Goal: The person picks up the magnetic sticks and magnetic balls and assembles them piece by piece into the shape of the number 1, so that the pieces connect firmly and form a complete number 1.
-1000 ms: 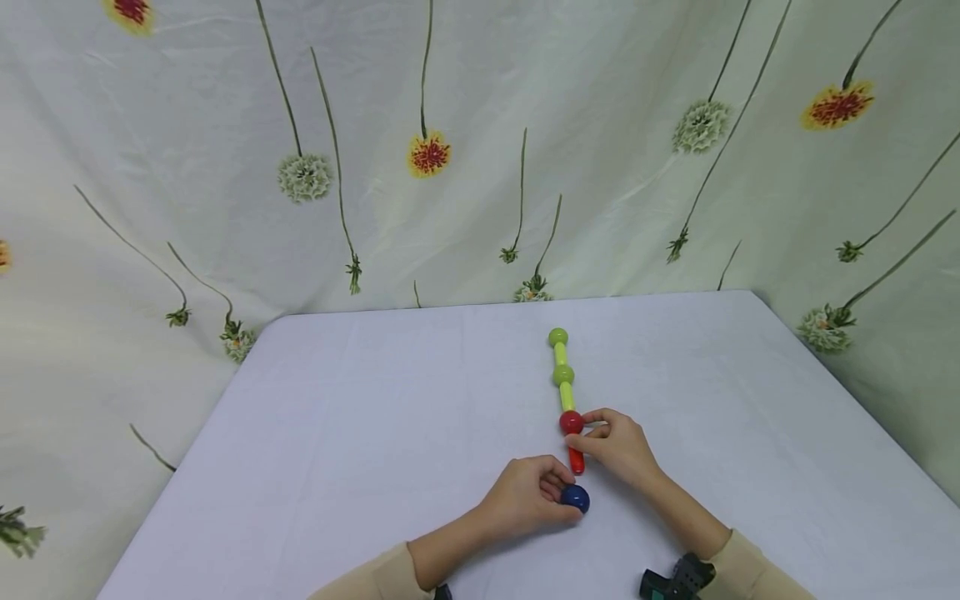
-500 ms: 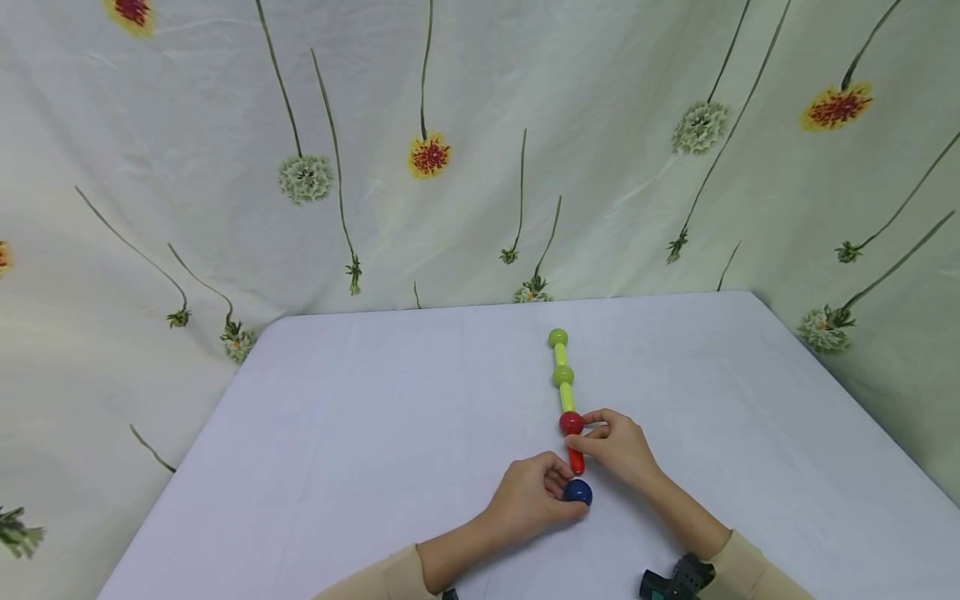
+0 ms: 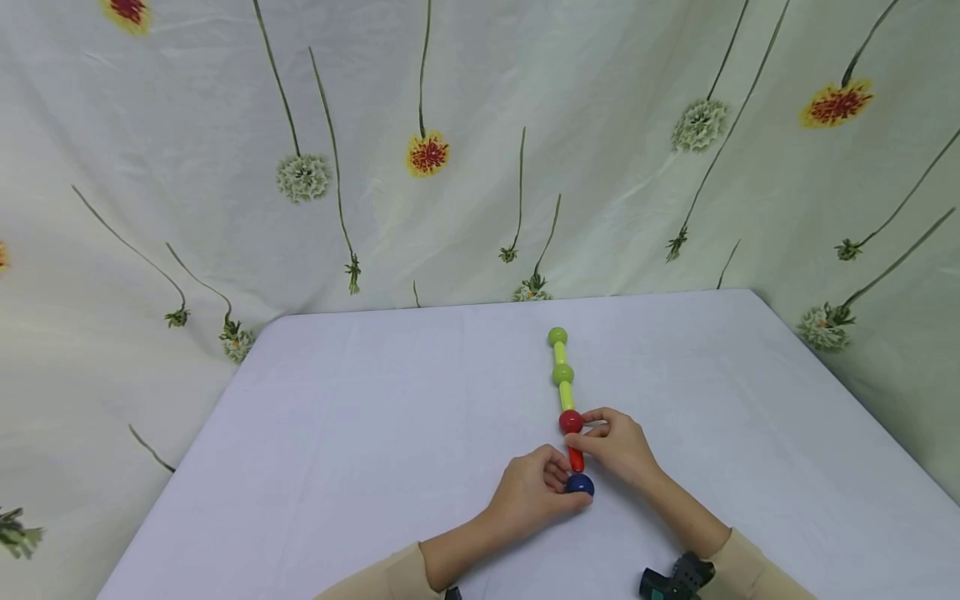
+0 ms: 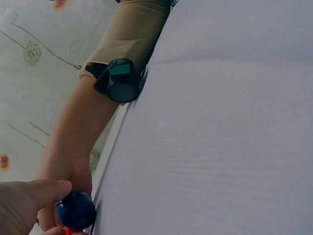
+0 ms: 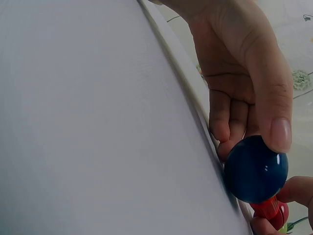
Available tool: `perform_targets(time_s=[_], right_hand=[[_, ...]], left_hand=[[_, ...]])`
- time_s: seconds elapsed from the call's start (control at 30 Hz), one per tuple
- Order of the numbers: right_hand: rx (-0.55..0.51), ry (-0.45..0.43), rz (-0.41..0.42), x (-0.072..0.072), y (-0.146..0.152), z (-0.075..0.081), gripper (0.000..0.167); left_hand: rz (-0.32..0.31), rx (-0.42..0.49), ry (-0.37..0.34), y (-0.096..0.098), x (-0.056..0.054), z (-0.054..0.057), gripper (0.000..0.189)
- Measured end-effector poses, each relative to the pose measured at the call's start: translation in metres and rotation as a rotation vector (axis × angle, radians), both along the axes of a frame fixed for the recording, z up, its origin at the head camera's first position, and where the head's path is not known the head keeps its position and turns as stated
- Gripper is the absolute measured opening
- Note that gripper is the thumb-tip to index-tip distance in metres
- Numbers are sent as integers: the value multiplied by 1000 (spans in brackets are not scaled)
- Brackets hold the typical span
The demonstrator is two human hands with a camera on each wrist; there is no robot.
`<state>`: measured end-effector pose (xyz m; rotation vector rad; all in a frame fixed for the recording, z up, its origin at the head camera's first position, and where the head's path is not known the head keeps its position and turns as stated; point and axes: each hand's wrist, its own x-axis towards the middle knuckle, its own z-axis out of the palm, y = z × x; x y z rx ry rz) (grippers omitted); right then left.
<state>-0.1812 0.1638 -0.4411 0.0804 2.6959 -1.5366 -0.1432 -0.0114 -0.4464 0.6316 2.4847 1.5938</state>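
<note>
A chain of balls and rods lies on the table in the head view. From its far end come a green ball (image 3: 557, 336), a lime rod (image 3: 559, 354), a second green ball (image 3: 562, 374), another lime rod (image 3: 566, 397), a red ball (image 3: 571, 422) and a red rod (image 3: 576, 460). My right hand (image 3: 621, 452) pinches the chain from the right where the red ball meets the red rod. Between thumb and fingers, my left hand (image 3: 527, 492) holds a dark blue ball (image 3: 581, 484) against the rod's near end. The right wrist view shows the blue ball (image 5: 257, 169) up against the red rod (image 5: 266, 209).
A white cloth covers the table (image 3: 360, 433). Behind and beside it hangs a pale curtain (image 3: 480, 150) printed with flowers. On the right wrist sits a black camera (image 3: 678, 577), close over the tabletop.
My left hand has moved the blue ball slightly away from me, closing the gap to the red rod's near end. The right hand and the rest of the chain have stayed in place.
</note>
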Motion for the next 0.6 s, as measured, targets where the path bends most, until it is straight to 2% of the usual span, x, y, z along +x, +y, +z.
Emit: perform_targets(time_s=[0.33,0.6], right_hand=[[2,4,-1,0,0,1,42],[-5,1,-9,0,-1,1,41]], left_hand=[[24,-32,11,3,1,3,34],[48,-54,-15,0,1,6,35]])
